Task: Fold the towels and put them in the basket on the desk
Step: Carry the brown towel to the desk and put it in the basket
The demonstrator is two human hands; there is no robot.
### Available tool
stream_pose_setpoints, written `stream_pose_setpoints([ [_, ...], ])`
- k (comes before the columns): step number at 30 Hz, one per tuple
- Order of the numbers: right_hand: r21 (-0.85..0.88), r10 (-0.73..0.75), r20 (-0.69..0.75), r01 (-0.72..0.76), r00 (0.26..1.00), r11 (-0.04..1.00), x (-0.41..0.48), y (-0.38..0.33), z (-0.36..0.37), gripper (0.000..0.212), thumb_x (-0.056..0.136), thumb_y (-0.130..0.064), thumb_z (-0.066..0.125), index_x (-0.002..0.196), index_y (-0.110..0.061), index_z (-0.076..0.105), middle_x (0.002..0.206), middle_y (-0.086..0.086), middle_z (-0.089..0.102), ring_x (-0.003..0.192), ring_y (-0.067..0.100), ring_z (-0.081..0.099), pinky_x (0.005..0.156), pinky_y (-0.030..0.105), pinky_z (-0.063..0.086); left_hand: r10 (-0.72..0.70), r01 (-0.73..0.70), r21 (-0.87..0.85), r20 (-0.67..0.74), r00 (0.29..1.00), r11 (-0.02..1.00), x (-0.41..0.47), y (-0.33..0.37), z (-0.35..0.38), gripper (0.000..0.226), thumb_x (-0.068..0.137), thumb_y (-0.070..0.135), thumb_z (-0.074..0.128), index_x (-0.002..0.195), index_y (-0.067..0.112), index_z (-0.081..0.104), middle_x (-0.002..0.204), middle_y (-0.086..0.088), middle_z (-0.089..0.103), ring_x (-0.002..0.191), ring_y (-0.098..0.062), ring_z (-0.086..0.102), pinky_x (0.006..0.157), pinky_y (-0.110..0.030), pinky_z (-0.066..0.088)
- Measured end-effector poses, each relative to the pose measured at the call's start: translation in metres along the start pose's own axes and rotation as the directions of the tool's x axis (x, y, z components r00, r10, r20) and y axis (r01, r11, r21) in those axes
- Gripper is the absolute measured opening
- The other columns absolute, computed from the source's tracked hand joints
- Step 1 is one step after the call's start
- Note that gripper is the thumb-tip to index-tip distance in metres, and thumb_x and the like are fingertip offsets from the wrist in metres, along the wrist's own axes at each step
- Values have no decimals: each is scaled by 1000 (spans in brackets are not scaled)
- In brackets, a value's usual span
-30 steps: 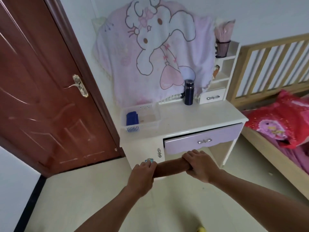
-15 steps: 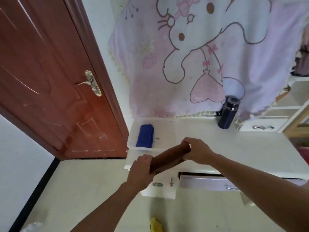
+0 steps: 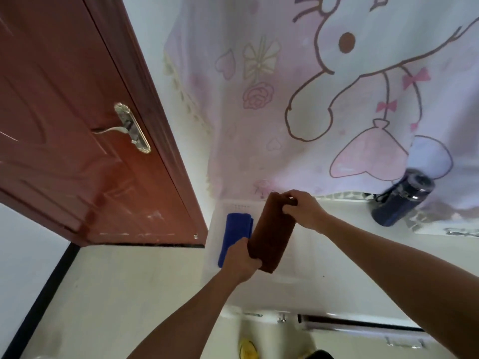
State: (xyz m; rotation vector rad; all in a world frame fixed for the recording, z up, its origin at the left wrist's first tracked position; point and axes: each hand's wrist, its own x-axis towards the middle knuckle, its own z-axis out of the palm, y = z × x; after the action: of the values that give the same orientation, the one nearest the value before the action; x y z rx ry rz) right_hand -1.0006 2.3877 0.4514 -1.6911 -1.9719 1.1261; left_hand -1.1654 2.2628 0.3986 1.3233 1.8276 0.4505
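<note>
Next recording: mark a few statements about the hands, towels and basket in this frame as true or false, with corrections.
1. Both the left hand and the right hand grip the brown towel. True.
2. The blue towel is held in the right hand. False: it lies in the white basket, beside the brown towel.
3. The brown towel is spread out flat. False: it is folded into a compact bundle.
4. A dark blue bottle stands on the desk, to the right of the basket. True.
</note>
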Motion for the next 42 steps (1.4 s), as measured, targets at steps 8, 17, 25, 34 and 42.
stream_pose_setpoints([
  [8, -341, -8, 228, 87, 974, 936, 79, 28, 57, 34, 89, -14, 57, 123, -13, 59, 117, 9, 63, 102, 25, 59, 88, 36, 51, -244, 239, 75, 71, 967, 968, 47, -22, 29, 43, 78, 18, 69, 114, 16, 44, 100, -2, 59, 91, -18, 59, 82, -32, 54],
  [17, -563, 14, 284, 155, 959, 812, 108, 68, 108, 23, 94, -24, 51, 114, -15, 55, 108, 9, 65, 95, 27, 62, 79, 33, 48, -160, 172, 381, -64, 985, 909, 52, -25, 39, 39, 85, 28, 62, 120, 22, 46, 114, 0, 52, 102, -20, 54, 85, -33, 48],
  [25, -670, -344, 351, 490, 871, 557, 104, 55, 73, 33, 97, -36, 47, 127, -21, 48, 119, 3, 56, 106, 22, 55, 73, 32, 50, -16, 26, 462, -26, 1000, 887, 57, -20, 35, 21, 95, 25, 48, 114, 20, 55, 109, -1, 54, 100, -18, 53, 87, -30, 41],
  [34, -503, -162, 522, 455, 838, 735, 115, 67, 116, 46, 93, -21, 54, 137, -24, 42, 129, 8, 43, 115, 26, 46, 94, 38, 46, -120, 48, 423, 146, 982, 905, 70, -32, 48, 20, 92, 16, 52, 111, 21, 56, 108, -3, 57, 98, -21, 57, 89, -32, 43],
  [42, -482, -70, 544, 380, 836, 789, 112, 63, 111, 56, 91, -10, 51, 144, -22, 39, 132, 10, 45, 118, 28, 47, 99, 40, 43, -103, 3, 357, 261, 960, 934, 69, -38, 40, 27, 93, 15, 48, 116, 17, 60, 114, -6, 60, 104, -25, 59, 94, -40, 49],
])
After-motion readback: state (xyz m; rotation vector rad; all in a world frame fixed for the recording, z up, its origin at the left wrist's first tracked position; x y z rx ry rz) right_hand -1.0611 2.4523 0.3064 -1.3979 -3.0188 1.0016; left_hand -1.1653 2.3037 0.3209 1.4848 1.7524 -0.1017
